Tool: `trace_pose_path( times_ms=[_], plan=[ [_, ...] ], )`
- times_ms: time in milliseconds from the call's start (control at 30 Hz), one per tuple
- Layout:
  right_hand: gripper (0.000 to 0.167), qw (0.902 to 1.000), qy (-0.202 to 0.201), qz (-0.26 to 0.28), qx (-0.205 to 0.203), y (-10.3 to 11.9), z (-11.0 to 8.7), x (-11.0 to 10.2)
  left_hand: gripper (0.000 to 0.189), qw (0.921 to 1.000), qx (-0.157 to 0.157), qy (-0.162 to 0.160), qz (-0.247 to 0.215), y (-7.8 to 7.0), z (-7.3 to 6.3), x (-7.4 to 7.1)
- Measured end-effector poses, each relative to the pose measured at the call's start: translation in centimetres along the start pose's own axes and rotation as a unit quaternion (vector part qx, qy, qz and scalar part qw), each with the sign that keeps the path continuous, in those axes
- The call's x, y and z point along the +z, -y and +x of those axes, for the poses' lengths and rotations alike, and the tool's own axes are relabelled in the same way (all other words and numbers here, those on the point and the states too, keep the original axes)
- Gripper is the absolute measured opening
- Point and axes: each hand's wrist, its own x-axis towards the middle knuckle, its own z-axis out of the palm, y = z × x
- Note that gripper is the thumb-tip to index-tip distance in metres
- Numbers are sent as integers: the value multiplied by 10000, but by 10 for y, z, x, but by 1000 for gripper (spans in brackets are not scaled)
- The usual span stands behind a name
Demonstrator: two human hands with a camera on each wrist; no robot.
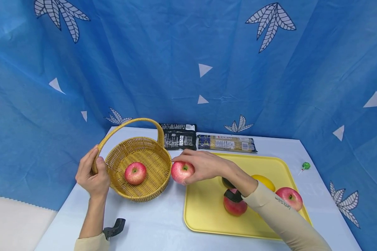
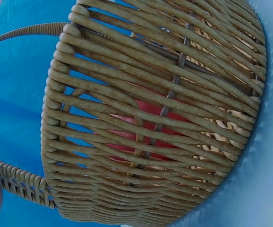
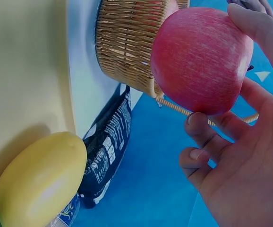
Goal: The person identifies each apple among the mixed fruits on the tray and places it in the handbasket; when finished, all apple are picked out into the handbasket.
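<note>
My left hand [image 1: 94, 174] grips the handle of a wicker basket [image 1: 138, 198] at its left side. One red apple [image 1: 135, 173] lies on the basket's floor; through the weave in the left wrist view, red shows [image 2: 150, 127]. Between thumb and fingers my right hand [image 1: 204, 164] holds another apple [image 1: 181, 172], off the table just right of the basket's rim. In the right wrist view this apple [image 3: 200, 61] fills the grasp, with the basket [image 3: 127, 42] beyond it.
A yellow tray [image 1: 207, 216] holds two apples, a yellow fruit [image 1: 264, 182] and a dark item partly behind the right forearm. Black packets [image 1: 179, 137] and a noodle-like pack [image 1: 227, 143] lie at the back. A green lollipop [image 1: 306, 165] lies right of the tray.
</note>
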Motion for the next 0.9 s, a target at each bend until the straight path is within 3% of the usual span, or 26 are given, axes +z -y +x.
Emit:
trace_pose_path(
  times_ms=[900],
  plan=[
    [71, 10000, -31, 63, -60, 0, 15, -2, 32, 10000, 21, 9, -13, 0, 0, -1]
  ],
)
